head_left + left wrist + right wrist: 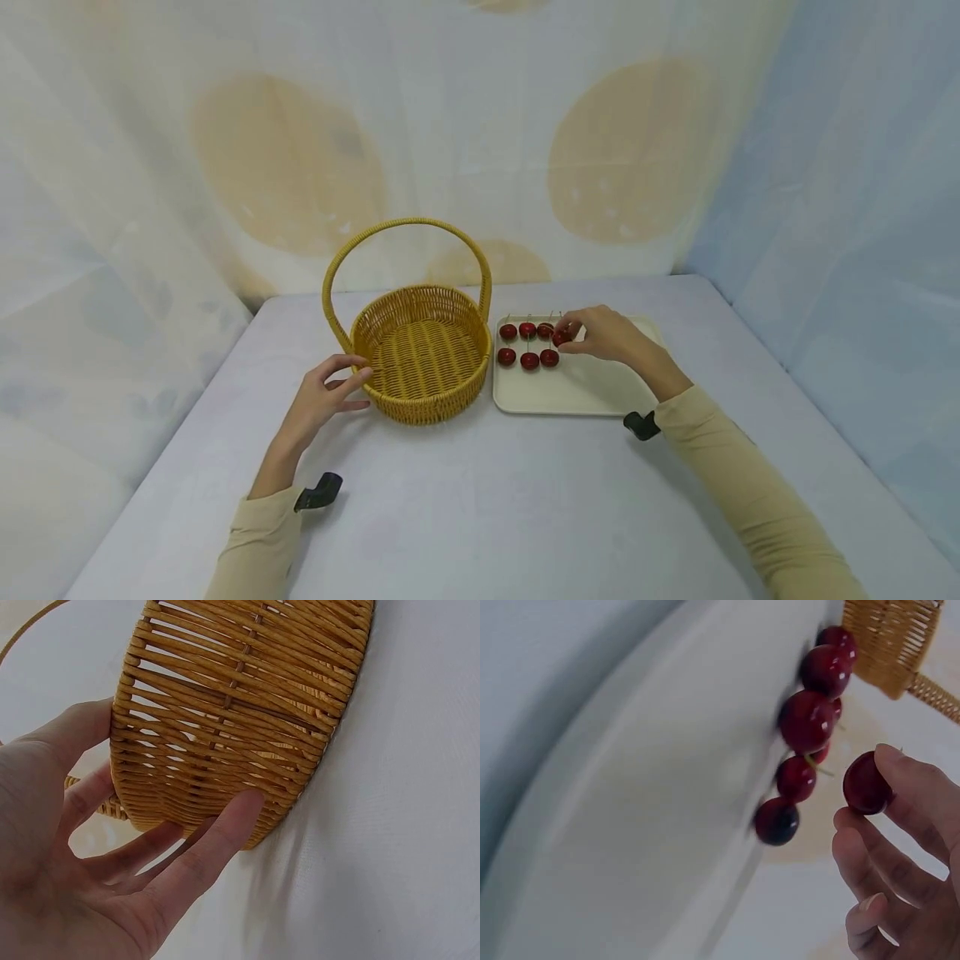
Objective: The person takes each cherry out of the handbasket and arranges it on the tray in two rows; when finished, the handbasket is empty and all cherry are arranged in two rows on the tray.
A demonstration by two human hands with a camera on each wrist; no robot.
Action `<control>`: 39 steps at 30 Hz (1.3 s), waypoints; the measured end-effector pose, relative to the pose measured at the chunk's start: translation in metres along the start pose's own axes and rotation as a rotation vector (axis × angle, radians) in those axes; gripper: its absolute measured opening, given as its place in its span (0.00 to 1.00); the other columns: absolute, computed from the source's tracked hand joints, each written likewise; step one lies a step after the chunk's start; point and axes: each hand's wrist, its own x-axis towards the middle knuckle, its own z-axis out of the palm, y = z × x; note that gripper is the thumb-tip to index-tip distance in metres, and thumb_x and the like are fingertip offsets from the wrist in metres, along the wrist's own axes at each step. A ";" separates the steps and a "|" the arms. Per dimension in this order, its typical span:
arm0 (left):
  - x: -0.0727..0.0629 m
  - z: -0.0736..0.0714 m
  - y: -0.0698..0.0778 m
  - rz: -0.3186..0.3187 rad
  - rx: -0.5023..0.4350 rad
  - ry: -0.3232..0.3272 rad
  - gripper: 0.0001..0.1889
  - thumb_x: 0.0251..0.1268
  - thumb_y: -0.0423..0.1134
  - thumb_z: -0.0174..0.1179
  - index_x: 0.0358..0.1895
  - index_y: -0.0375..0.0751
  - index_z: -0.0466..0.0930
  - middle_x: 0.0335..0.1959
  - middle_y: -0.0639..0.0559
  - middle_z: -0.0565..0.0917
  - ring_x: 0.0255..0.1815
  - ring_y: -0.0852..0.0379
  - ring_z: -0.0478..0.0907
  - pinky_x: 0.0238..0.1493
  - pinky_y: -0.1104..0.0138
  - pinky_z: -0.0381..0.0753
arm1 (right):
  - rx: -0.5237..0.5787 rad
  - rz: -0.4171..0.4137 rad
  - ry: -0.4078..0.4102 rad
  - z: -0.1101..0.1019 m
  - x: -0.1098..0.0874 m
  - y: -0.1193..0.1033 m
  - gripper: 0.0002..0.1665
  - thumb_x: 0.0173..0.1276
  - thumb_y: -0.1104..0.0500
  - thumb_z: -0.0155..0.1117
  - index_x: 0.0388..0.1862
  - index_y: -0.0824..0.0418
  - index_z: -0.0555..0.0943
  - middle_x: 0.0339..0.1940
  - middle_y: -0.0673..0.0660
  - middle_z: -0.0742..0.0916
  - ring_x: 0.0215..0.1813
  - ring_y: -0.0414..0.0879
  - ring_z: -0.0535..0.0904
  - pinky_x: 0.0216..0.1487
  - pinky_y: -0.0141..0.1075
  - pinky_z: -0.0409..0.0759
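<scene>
A yellow woven basket with a tall arched handle stands on the table. At its left rim is my left hand, fingers spread, fingertips touching the rim and the outer wall. Right of the basket lies a cream tray with several dark red cherries in two short rows on its left part. My right hand is over the tray's far side and pinches one cherry between thumb and fingertips. In the right wrist view this cherry appears apart from the others.
A white cloth covers the table. Pale curtains with orange round shapes hang behind and at both sides. A black wrist mount sticks out from the left sleeve, and another from the right one.
</scene>
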 end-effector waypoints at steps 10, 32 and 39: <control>0.001 0.000 -0.001 0.000 0.018 0.007 0.28 0.68 0.51 0.61 0.64 0.38 0.69 0.68 0.40 0.67 0.63 0.34 0.74 0.48 0.48 0.87 | -0.016 0.038 -0.011 0.009 -0.008 0.021 0.20 0.64 0.52 0.71 0.52 0.60 0.83 0.40 0.59 0.90 0.47 0.58 0.85 0.48 0.51 0.84; -0.003 0.001 0.001 -0.005 0.025 0.006 0.27 0.68 0.51 0.61 0.64 0.40 0.70 0.68 0.43 0.66 0.64 0.37 0.73 0.47 0.49 0.88 | -0.091 0.184 -0.077 0.018 -0.009 0.021 0.21 0.64 0.44 0.69 0.52 0.53 0.84 0.42 0.54 0.89 0.49 0.53 0.81 0.42 0.50 0.82; -0.002 0.001 0.001 0.003 0.021 0.005 0.27 0.68 0.50 0.61 0.64 0.40 0.70 0.68 0.42 0.66 0.64 0.37 0.73 0.47 0.49 0.88 | -0.082 0.187 -0.081 0.017 -0.010 0.021 0.23 0.64 0.44 0.69 0.52 0.54 0.83 0.41 0.55 0.89 0.48 0.52 0.82 0.41 0.48 0.82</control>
